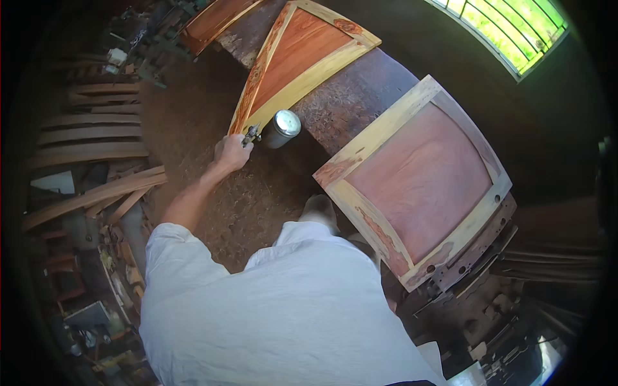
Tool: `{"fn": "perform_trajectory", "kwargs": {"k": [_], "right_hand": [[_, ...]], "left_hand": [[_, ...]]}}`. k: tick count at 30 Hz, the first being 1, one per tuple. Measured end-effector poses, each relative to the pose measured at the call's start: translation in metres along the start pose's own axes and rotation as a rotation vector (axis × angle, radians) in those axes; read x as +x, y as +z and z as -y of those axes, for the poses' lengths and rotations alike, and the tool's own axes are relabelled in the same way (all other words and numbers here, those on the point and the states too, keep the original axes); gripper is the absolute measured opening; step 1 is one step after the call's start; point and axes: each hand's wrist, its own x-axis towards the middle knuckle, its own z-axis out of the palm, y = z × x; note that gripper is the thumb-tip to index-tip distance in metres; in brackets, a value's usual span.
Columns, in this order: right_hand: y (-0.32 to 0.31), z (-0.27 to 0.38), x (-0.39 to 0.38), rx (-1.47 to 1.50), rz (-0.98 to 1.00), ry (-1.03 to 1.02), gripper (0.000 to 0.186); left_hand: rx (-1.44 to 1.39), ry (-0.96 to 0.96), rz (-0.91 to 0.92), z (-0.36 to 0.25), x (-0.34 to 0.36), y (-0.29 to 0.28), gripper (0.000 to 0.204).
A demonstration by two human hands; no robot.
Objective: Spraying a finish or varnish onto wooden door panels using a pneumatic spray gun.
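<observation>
My left hand (233, 153) is closed on a metal spray gun (252, 134) fitted with a silver cup (281, 133). The gun is beside the lower tip of a framed wooden panel (299, 45), which has a glossy orange-red centre and pale, streaked borders. To the right, a second framed panel (415, 180) has a duller pinkish centre and overhangs the mottled bench (351, 96). A small patch of skin, perhaps my right hand (391, 303), shows below that panel beside my white shirt; its fingers are hidden.
Wooden boards (93, 145) and offcuts lie on the floor (193, 96) to the left, with cluttered tools and timber behind. Another glossy panel (209, 26) is at the top. A barred window (496, 29) is at upper right. Dark clutter and wood pieces (476, 350) are at lower right.
</observation>
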Motion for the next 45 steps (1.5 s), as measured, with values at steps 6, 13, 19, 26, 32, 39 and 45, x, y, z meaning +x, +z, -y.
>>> {"fn": "perform_trajectory", "kwargs": {"k": [6, 13, 19, 26, 32, 39, 45], "right_hand": [[-0.107, -0.070, 0.023, 0.765, 0.171, 0.392, 0.023], [-0.213, -0.045, 0.057, 1.398, -0.039, 0.723, 0.023], [-0.240, -0.012, 0.055, 1.418, -0.080, 0.706, 0.022], [-0.239, 0.000, 0.030, 1.432, -0.132, 0.789, 0.022], [-0.238, 0.005, 0.003, 1.441, -0.152, 0.872, 0.022], [-0.238, 0.007, -0.004, 1.419, -0.141, 0.875, 0.022], [-0.232, -0.004, 0.024, 1.377, -0.068, 0.783, 0.022]], "left_hand": [[0.023, -0.321, 0.020, 0.044, -0.131, 0.016, 0.027], [0.033, -0.248, -0.075, 0.006, -0.097, 0.062, 0.025], [-0.064, 0.018, -0.153, -0.083, 0.025, 0.082, 0.024], [-0.047, 0.335, -0.160, -0.205, 0.171, 0.103, 0.023], [-0.095, 0.434, -0.172, -0.311, 0.243, 0.096, 0.022], [-0.256, 0.495, -0.291, -0.354, 0.232, 0.078, 0.024], [-0.232, 0.339, -0.276, -0.253, 0.174, 0.089, 0.023]]}}
